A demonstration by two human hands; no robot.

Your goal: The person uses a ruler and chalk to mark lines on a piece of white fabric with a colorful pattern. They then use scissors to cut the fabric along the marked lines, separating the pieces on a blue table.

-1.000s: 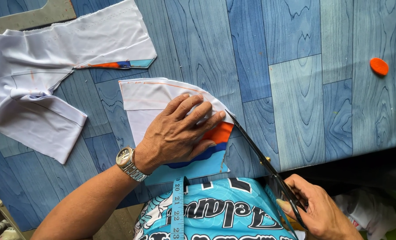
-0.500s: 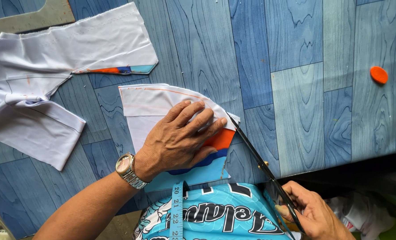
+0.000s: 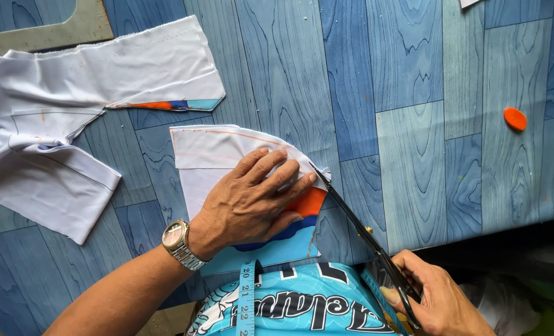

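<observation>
My left hand [image 3: 252, 199] lies flat, fingers spread, on a small white fabric piece [image 3: 215, 152] with orange, dark blue and light blue bands at its lower right. A wristwatch [image 3: 179, 241] is on that wrist. My right hand [image 3: 435, 295], at the table's near edge, grips the handles of long black scissors [image 3: 358, 224]. The blades run up and left along the fabric's right edge, the tip by my left fingertips.
A larger white fabric offcut [image 3: 72, 106] lies crumpled at the upper left of the blue wood-pattern table [image 3: 414, 93]. An orange disc [image 3: 514, 118] sits at the right. A grey template edge [image 3: 53, 31] shows top left. A blue tape measure [image 3: 246, 298] hangs below.
The scissors and my right hand have moved up and left along the fabric's right edge. My left hand stays pressed on the fabric.
</observation>
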